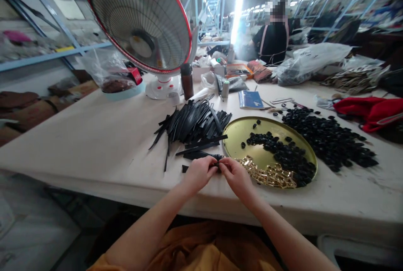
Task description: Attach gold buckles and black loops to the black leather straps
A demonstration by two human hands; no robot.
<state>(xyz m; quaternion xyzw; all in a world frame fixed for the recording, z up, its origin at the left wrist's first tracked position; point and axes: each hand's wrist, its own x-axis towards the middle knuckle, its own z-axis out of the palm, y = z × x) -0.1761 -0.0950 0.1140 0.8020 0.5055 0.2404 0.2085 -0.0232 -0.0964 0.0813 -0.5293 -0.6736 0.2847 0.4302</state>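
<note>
In front of me at the table's near side, my left hand (199,174) and my right hand (235,175) meet, fingertips pinched together. Between them is a black strap (217,157), mostly covered by the fingers; any small part on it is too hidden to make out. Loose black straps (197,124) form a heap beyond my left hand, with several lying singly closer by. Just right of my right hand, a round gold tray (236,134) holds gold metal buckles (267,174) along its near edge and small black loops (288,153) across its middle and right.
A larger heap of black loops (330,138) lies right of the tray. Behind stand a red-rimmed fan (160,80), a dark bottle (187,82), a thread spool (225,89) and a blue booklet (250,99). Red cloth (373,113) is at far right; a person (273,42) is beyond the table.
</note>
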